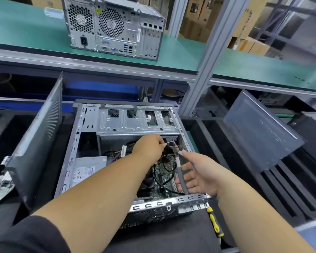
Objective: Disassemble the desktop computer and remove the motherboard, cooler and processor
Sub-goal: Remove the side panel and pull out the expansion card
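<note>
The open desktop case point(75, 143) lies on its side on a black mat. Inside it show the green motherboard point(165, 172), the grey power supply point(88, 168) and the drive cage point(135, 123). A dark cooler point(147, 182) is mostly hidden under my left forearm. My left hand point(148, 147) reaches in below the drive cage and pinches a bundle of cables point(169, 144). My right hand point(197, 174) holds grey-handled pliers point(181, 172) with the fingers spread, and the tool's jaws sit at that cable bundle. No processor is visible.
A second computer point(113, 28) stands on the green shelf behind. Removed side panels lean at the left point(38, 136) and the right point(259, 132). A yellow and black screwdriver point(214, 223) lies on the mat by the case's near right corner.
</note>
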